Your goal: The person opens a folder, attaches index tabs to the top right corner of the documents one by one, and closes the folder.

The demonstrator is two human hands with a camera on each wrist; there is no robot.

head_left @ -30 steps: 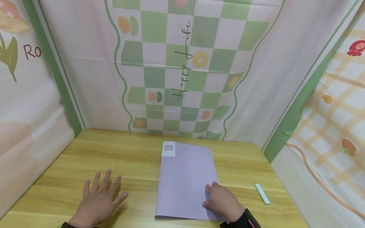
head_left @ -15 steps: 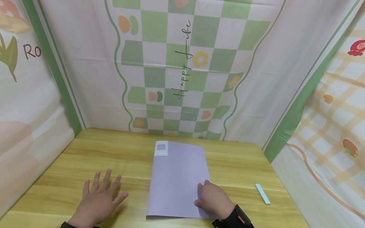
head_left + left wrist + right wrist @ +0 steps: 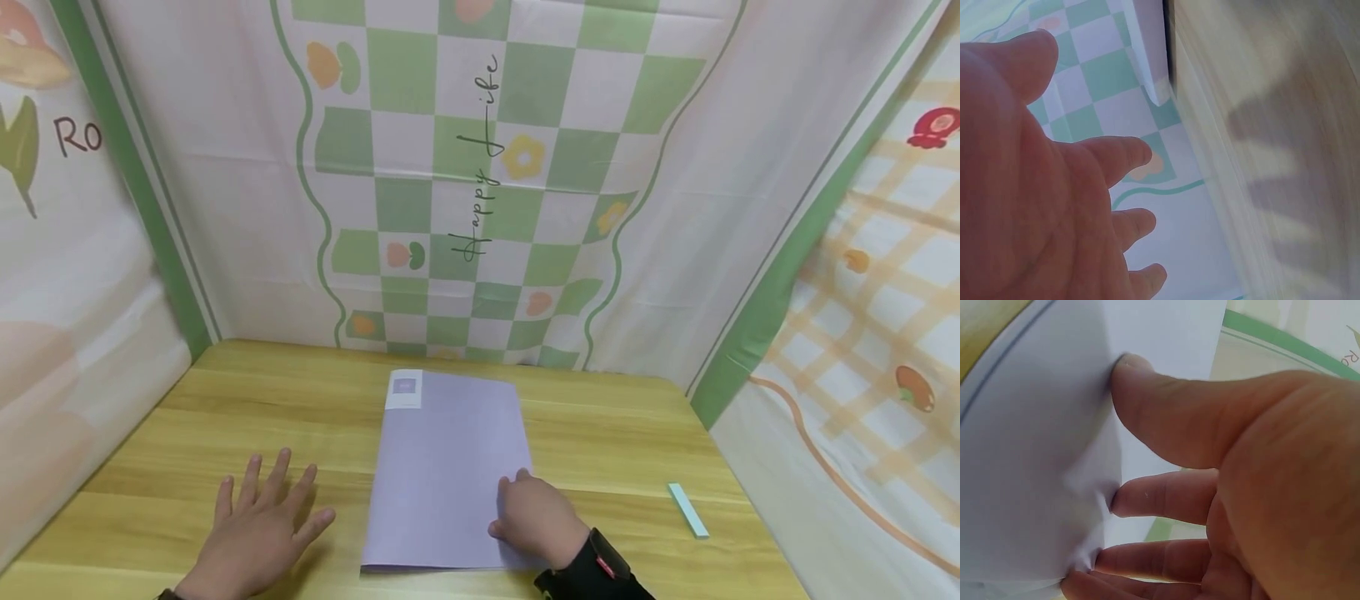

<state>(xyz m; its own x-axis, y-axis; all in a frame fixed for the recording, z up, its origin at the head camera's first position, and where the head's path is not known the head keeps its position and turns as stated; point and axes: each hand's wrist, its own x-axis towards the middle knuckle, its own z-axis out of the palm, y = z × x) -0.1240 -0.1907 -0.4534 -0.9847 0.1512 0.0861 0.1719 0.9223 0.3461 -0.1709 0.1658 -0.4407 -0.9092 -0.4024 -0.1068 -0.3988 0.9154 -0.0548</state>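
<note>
A lilac folder (image 3: 450, 467) with a white label (image 3: 403, 388) in its top left corner lies on the wooden table (image 3: 600, 433). On its lower right part rests my right hand (image 3: 538, 515). The right wrist view has the thumb and fingertips pressing into the folder's cover (image 3: 1029, 487), fingers fairly straight. Left of the folder, my left hand (image 3: 258, 533) is spread palm down and holds nothing. In the left wrist view its fingers (image 3: 1125, 156) hover apart from the table, casting shadows, and a folder corner (image 3: 1150, 56) shows beyond.
A thin pale mint strip (image 3: 687, 510) lies to the right on the table. Printed cloth hangs (image 3: 480, 183) behind the table and along both sides.
The folder has slid left across the table together with my right hand, toward my left hand. My left hand and the mint strip have stayed in place.
</note>
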